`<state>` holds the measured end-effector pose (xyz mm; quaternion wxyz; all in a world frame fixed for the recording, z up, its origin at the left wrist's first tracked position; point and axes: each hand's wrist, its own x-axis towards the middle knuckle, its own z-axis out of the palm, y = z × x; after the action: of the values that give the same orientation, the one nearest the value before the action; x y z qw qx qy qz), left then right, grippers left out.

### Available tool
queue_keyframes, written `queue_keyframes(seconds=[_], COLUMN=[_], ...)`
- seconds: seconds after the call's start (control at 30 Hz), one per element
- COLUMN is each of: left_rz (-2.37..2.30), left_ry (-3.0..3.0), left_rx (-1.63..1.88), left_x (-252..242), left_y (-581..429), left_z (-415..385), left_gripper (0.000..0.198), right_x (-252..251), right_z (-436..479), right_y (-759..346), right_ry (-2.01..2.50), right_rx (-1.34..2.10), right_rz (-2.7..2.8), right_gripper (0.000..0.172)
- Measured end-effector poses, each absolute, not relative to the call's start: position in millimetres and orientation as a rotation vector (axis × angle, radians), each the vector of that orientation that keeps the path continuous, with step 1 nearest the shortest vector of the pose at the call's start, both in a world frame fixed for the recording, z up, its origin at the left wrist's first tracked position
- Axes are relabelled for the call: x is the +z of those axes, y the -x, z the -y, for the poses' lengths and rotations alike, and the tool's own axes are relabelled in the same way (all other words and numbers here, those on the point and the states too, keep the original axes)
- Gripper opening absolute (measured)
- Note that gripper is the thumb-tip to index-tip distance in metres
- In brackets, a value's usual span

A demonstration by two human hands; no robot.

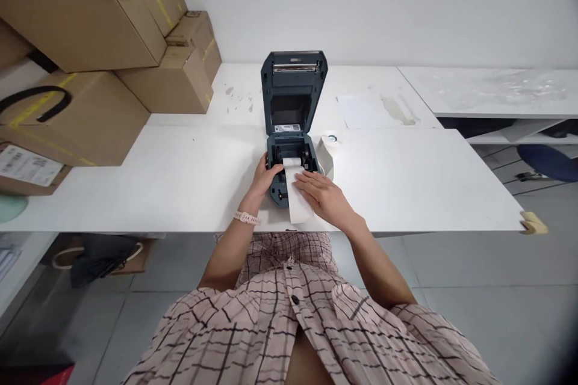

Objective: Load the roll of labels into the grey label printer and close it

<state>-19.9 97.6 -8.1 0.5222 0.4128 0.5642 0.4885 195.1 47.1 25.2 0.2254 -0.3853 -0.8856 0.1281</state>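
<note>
On the white tabletop (180,186) before us stands a dark grey plastic label printer (291,132), its lid tipped upright. Our left hand (265,177) grips the printer's left front edge, fingers curled onto it. Our right hand (323,195) lies flat and open, pressing down a white paper strip (298,192) that runs out of the printer's bay towards us. Brown cardboard boxes (90,42) are stacked well away on the left.
</note>
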Motion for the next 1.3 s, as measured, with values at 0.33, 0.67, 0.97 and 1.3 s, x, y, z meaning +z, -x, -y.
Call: queue_keyframes(seconds=[0.33, 0.67, 0.97, 1.3], left_rz=[-1.319, -1.369, -1.375, -1.585], left_ry=[-0.914, -0.939, -0.948, -1.076], left_rx=[1.148, 1.123, 1.133, 1.137], left_x=[-3.6, 4.7, 4.8, 7.5], left_y=[21.6, 20.8, 20.0, 3.3], left_z=[-93.5, -91.7, -92.6, -37.5], left_gripper=[0.078, 0.073, 0.073, 0.114], right_x=[16.9, 15.8, 15.9, 51.7], right_z=[-44.7, -27.0, -23.1, -52.6], right_y=[-204.5, -197.6, -191.7, -217.1], right_ry=[0.954, 1.016, 1.025, 1.023], right_rx=[0.532, 0.455, 0.427, 0.622], right_rz=[2.335, 2.293, 2.25, 1.98], right_gripper=[0.039, 0.04, 0.039, 0.036])
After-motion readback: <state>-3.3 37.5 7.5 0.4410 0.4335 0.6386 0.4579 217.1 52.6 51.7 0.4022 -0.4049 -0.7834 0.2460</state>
